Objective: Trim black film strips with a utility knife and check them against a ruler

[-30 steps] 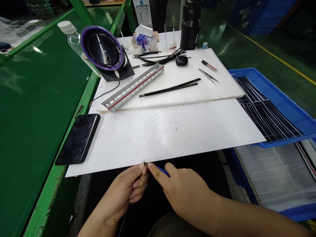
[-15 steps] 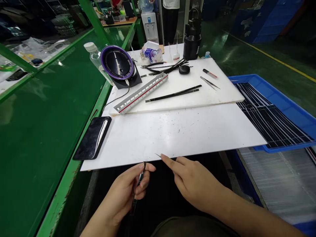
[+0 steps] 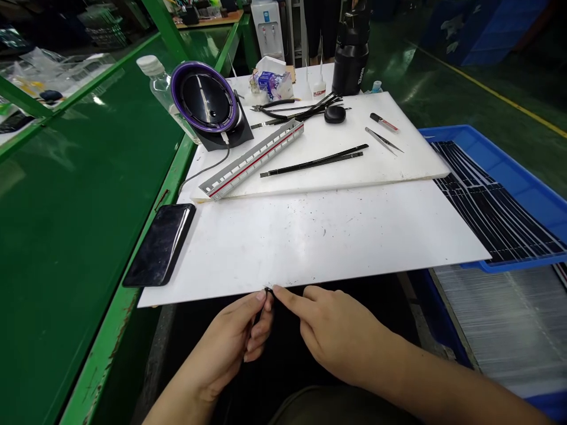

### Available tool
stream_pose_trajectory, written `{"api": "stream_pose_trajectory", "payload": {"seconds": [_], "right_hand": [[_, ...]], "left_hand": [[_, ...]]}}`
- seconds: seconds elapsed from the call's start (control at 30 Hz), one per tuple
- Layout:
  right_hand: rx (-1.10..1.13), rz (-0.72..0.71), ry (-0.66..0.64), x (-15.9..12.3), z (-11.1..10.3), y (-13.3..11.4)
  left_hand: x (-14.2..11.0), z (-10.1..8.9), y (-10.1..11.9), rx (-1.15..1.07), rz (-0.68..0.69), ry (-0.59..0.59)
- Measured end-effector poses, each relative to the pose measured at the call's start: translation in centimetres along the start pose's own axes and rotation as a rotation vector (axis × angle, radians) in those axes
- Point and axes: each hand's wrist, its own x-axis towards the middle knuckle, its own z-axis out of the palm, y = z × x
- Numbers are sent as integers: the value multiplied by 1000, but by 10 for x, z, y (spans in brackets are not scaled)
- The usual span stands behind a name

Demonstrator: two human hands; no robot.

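The left hand (image 3: 234, 336) is closed, with the thumb and fingers pinching a small dark part (image 3: 268, 290) at the near edge of the white board (image 3: 310, 236). The right hand (image 3: 336, 330) is positioned just beside the left, index finger extended toward the dark part; its grip is hidden from view, so whether it is open or closed cannot be determined. Beyond and to the left of the left hand lies a phone (image 3: 159, 245). Ahead of both hands, a foam slab (image 3: 390, 165) supports a slotted channel with a red stripe (image 3: 252, 159), a pair of dark strips (image 3: 314, 162) and, farther to the right, tweezers (image 3: 384, 140). Well to the right of the right hand, a blue tray (image 3: 522, 180) contains rows of black strips (image 3: 491, 212).
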Motion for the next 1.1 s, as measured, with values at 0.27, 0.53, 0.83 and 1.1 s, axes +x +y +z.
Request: {"api": "stream_pose_trajectory", "payload": {"seconds": [0.27, 0.53, 0.83, 1.1], "right_hand": [[-58, -42, -13, 3, 0, 0], [-156, -26, -60, 4, 5, 0], [-159, -8, -56, 1, 9, 1], [-94, -49, -45, -1, 4, 0]], "left_hand": [[2, 0, -4, 24, -18, 27], [0, 1, -2, 1, -46, 22], [0, 3, -1, 24, -35, 50], [2, 4, -1, 41, -16, 43]]}}
